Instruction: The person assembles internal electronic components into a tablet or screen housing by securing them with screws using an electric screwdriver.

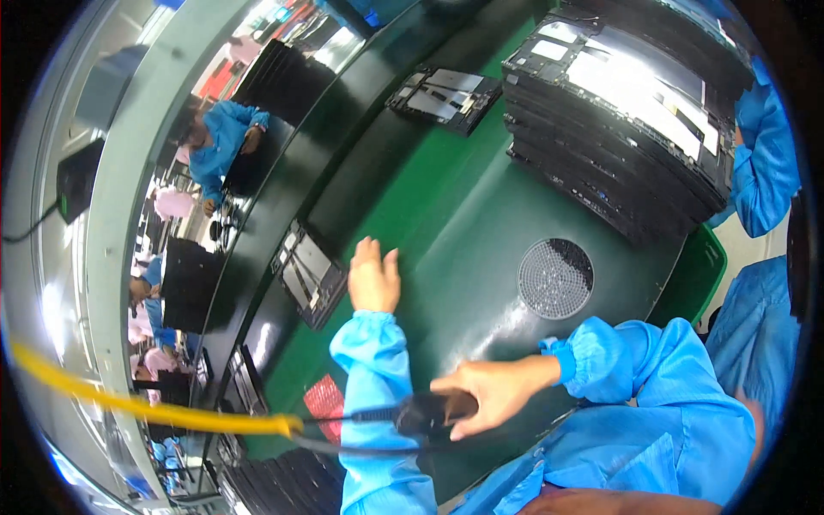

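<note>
Right hand [491, 390] closed around a dark handheld tool [433, 412], fingers [468, 425] wrapped over its body, low in the view and just above the near edge of the dark surface [446, 249]. Trailing from the tool toward the left, a black coiled cord [360, 418] and a thicker grey cable [343, 446], meeting a yellow hose [154, 412] that ran off to the left rim. Left hand [373, 276] laid flat on the surface, palm down, fingers [369, 253] straight and close together, holding nothing, just right of a dark flat panel [311, 276] lying on the black belt [283, 197]. Both forearms sleeved in blue. To the right of the left hand, well apart, a round perforated disc [555, 278] set in the surface. Beyond the disc, a tall stack of dark panels [618, 129] with pale patches on the top one. Farther along the belt, another dark panel [445, 96]. Near the left sleeve, a small red meshed pad [324, 399]. At the far left, another person in blue [219, 142] bent over a workstation; at the right rim, a blue sleeve [760, 163] of someone else.
</note>
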`<act>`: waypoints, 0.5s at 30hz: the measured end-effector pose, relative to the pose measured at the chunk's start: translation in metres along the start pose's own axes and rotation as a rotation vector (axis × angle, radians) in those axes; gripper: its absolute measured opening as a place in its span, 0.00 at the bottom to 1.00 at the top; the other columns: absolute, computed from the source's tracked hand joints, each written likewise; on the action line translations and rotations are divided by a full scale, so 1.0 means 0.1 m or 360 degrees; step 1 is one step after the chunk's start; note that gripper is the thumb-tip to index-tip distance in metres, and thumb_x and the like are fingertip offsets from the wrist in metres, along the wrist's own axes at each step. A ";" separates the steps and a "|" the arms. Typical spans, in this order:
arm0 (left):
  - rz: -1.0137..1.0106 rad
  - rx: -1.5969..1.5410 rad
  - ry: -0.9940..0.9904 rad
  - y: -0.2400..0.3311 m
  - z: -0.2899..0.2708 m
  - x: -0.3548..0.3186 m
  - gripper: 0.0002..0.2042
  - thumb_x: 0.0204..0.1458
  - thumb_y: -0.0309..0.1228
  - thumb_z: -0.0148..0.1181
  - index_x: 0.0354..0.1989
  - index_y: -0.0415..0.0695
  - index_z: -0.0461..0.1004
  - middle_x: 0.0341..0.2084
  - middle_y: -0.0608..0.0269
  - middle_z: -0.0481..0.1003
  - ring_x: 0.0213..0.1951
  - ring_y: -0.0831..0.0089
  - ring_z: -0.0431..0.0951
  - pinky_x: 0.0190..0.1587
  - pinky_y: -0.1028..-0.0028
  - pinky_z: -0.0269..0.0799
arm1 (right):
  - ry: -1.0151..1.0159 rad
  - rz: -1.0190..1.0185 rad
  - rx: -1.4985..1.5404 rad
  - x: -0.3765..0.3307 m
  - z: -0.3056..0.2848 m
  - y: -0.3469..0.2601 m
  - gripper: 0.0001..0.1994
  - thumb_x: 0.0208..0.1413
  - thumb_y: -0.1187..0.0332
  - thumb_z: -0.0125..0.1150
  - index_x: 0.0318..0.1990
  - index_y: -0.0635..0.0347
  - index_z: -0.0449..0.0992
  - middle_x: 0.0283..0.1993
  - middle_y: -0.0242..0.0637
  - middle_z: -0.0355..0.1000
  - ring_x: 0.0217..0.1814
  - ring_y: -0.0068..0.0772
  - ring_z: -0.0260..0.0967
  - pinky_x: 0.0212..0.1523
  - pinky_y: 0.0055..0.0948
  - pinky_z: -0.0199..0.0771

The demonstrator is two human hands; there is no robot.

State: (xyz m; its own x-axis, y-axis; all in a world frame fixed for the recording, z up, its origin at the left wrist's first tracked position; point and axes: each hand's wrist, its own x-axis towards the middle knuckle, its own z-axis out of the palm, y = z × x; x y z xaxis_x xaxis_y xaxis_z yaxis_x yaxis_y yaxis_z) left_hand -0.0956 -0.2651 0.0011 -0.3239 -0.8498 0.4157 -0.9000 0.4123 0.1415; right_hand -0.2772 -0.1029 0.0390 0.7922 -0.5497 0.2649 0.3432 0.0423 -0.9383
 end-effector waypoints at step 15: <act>0.0523 -0.0033 -0.0433 0.54 1.17 2.13 0.34 0.36 0.43 0.66 0.51 0.36 0.62 0.56 0.48 0.60 0.54 0.55 0.65 0.54 0.58 0.61 | 0.0170 -0.0053 -0.0029 -0.03 -0.36 -0.05 0.17 0.45 0.71 0.62 0.41 0.66 0.64 0.25 0.46 0.71 0.23 0.39 0.69 0.24 0.33 0.65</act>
State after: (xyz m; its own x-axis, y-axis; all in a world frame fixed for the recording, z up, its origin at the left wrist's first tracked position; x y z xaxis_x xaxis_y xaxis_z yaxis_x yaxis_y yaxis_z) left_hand -0.2474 -0.4625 -0.0074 -0.6601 -0.7267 0.1901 -0.7310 0.6797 0.0601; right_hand -0.2992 -0.1311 0.0347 0.7221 -0.6362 0.2717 0.3582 0.0080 -0.9336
